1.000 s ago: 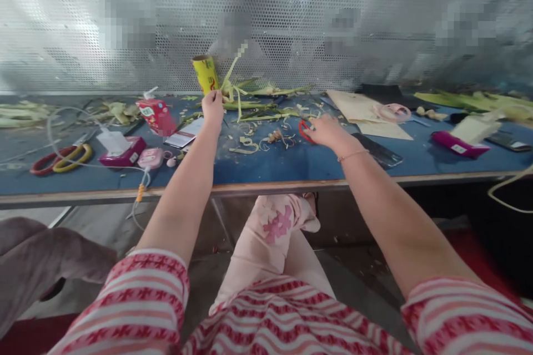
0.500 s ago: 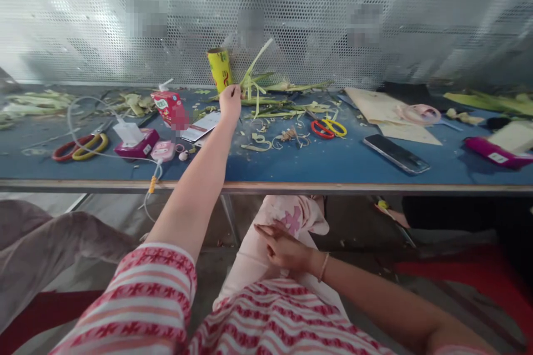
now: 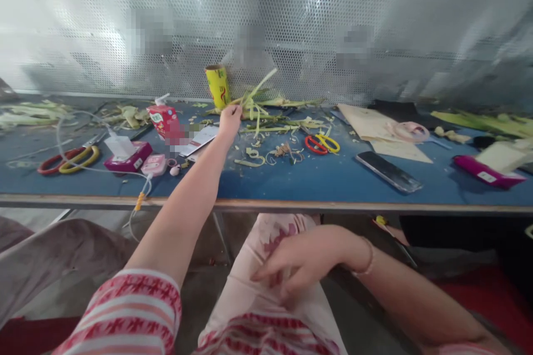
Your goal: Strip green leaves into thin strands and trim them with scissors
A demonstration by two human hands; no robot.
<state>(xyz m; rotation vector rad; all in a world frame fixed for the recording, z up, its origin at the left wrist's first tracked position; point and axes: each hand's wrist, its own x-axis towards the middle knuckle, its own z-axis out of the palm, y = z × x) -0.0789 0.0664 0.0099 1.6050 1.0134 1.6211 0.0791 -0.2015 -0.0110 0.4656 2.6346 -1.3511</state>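
Workshop of sorts, shared: long blue bench (image 3: 266,186) w/ plant scraps (image 3: 283,150) strewn abt. & green leaf strips (image 3: 252,107) at the back, red-and-yellow scissors (image 3: 322,143) plus a 2nd pr. (image 3: 70,162) farther L, perf. metal panel (image 3: 291,16) behind. Other ppl.'s legs (image 3: 62,263) show L & R. Personal stuff too, e.g. phone (image 3: 389,171) & drink carton (image 3: 163,120).

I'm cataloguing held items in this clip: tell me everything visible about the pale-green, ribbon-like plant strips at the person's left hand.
The pale-green, ribbon-like plant strips look thin and flat, like torn leaf. One long strip slants up and right; another hangs down, and they bunch together near the left hand. That hand seems to pinch them at the left, its fingers hiding the exact grip. They sit right of the yellow printed cylinder; whether they touch the blue tabletop is unclear.
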